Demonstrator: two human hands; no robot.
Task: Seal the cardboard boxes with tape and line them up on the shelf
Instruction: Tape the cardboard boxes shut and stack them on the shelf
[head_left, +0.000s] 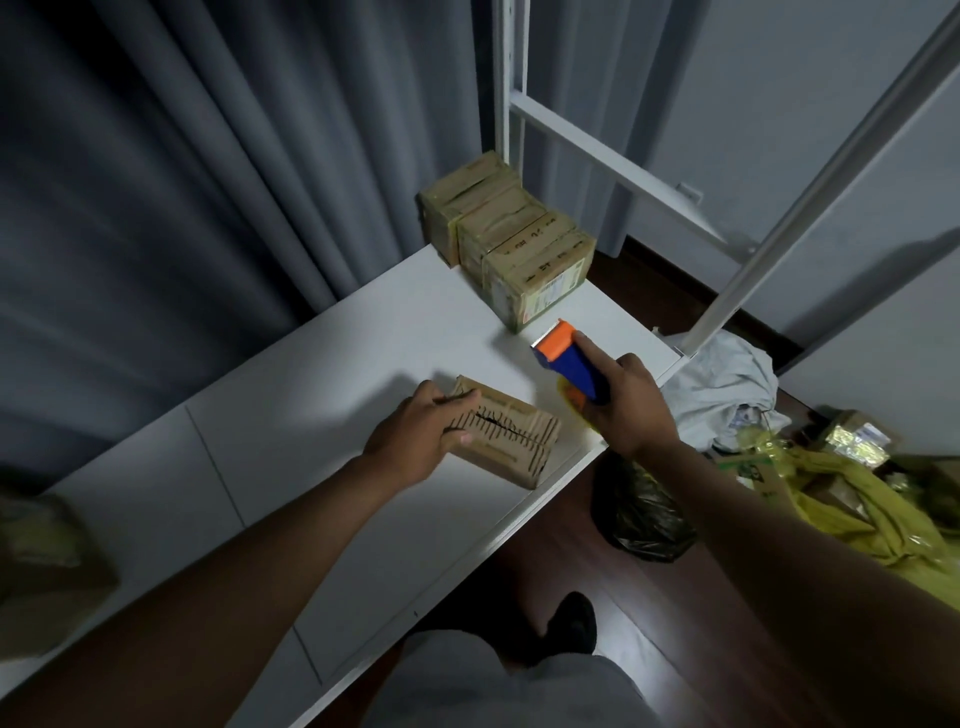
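At lower centre of the frame, the left hand (415, 436) grips the left end of a brown box (506, 434), fingers curled over its top. The box lies near the front edge of the white shelf (322, 374); its top seam is open and crossed by black pen strokes. Just right, the right hand (631, 405) holds a blue-and-orange dispenser (569, 364), fingers wrapped around its handle. Farther back, at upper centre, three taped boxes (506, 236) stand touching in a row; their writing is illegible.
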